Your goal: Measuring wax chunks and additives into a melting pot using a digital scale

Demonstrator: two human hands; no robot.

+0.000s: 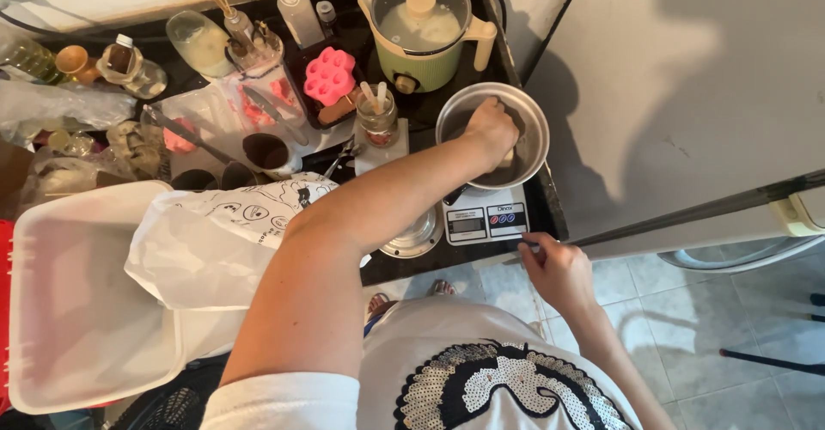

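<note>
right hand [554,268]: lower right of centre, fingers curled, resting at the counter edge [481,256]; whether anything is pinched cannot be told. kitchen scale [485,219]: white, just above that hand. metal bowl [492,134]: set on the scale, centre right. left hand [491,126]: reached into the bowl, fingers bunched downward; contents obscured. electric pot [423,28]: green, lidded, top centre. pink mould [329,75]: upper centre-left.

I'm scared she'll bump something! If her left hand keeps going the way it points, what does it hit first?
Probably the far wall of the metal bowl: the left hand is already inside it. Beyond stands the green cooker. Depth is hard to judge.
</note>
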